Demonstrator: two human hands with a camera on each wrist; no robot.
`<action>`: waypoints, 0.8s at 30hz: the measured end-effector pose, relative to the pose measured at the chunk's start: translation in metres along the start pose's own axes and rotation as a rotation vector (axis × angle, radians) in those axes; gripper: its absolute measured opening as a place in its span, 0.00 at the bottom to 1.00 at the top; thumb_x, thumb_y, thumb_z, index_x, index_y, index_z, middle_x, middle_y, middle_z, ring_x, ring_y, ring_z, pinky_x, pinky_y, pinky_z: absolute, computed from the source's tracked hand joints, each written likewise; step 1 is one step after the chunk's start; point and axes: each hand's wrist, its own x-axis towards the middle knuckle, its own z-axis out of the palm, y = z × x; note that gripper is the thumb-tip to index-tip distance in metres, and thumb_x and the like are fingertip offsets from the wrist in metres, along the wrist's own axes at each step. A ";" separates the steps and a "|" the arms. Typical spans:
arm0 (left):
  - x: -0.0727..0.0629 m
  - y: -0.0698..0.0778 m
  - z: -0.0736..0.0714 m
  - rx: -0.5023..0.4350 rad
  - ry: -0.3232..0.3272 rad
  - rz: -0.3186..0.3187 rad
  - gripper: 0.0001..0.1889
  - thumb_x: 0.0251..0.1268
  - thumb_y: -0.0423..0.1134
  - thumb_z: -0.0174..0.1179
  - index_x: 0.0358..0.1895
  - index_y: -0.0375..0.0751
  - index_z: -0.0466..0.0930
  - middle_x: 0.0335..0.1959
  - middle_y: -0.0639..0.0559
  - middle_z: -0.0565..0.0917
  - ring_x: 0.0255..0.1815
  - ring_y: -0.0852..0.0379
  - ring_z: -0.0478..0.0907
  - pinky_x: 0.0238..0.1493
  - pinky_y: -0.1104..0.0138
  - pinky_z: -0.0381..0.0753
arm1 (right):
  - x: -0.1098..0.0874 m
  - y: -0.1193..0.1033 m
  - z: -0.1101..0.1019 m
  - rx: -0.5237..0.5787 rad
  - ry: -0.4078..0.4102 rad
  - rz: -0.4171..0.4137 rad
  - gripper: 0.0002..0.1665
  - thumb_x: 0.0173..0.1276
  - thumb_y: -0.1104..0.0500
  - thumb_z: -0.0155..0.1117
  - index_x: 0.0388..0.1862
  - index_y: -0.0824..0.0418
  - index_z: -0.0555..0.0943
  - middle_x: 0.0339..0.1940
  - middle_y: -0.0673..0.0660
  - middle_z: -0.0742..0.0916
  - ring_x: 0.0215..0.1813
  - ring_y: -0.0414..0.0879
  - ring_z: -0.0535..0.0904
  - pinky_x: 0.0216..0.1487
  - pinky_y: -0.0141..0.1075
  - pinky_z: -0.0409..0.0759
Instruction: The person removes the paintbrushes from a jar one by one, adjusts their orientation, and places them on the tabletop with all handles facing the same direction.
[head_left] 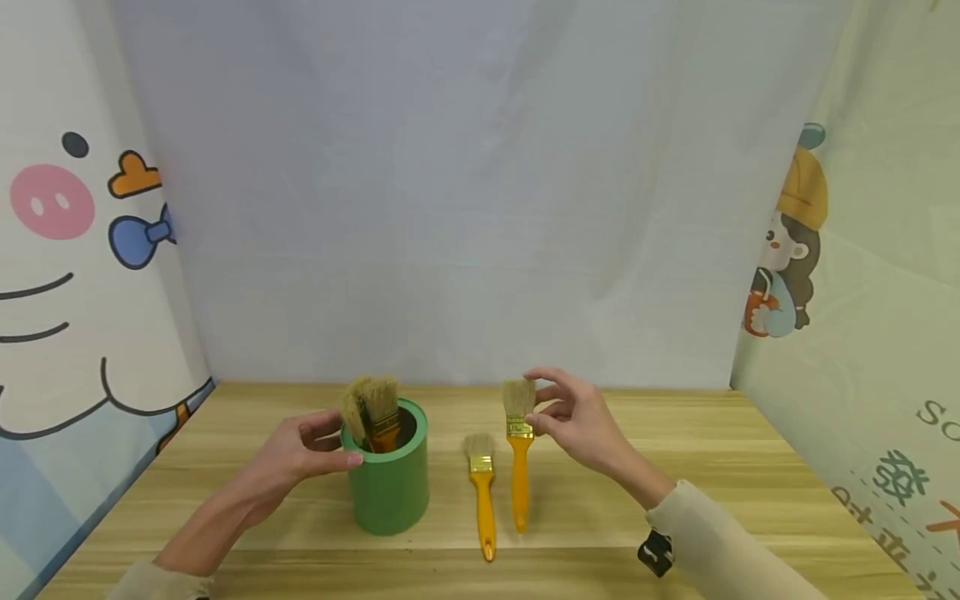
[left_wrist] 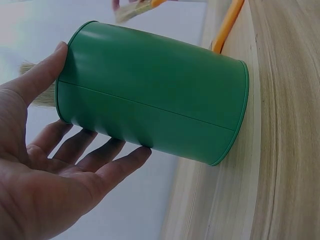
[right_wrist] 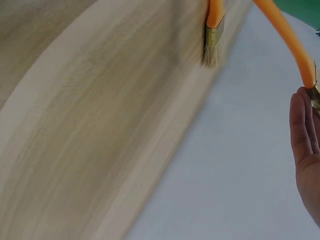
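My left hand [head_left: 303, 450] grips a green can [head_left: 390, 493] standing on the table, thumb at the rim. In the left wrist view its fingers spread along the can's side. Several paintbrushes [head_left: 381, 398] stand in the can, bristles up, their handles mostly hidden inside. My right hand [head_left: 581, 417] pinches another paintbrush [head_left: 520, 467] around its bristles and metal band, its yellow-orange handle pointing down. Between the can and that brush, a smaller paintbrush [head_left: 483, 500] lies on the table, bristles away from me. The right wrist view shows the held brush's orange handle [right_wrist: 287, 37] beside my fingers.
The wooden table [head_left: 637, 550] ends at a pale cloth backdrop [head_left: 465, 208]. Printed cloth panels hang at the left [head_left: 60, 358] and right [head_left: 847, 350] sides. A small black device [head_left: 656, 552] sits at my right sleeve.
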 end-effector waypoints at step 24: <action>-0.001 0.002 0.000 -0.003 0.002 -0.015 0.43 0.69 0.38 0.71 0.82 0.30 0.60 0.80 0.27 0.60 0.76 0.25 0.62 0.70 0.43 0.73 | -0.008 0.048 0.000 0.179 -0.133 0.262 0.33 0.68 0.76 0.70 0.71 0.76 0.73 0.47 0.72 0.84 0.37 0.60 0.89 0.42 0.59 0.89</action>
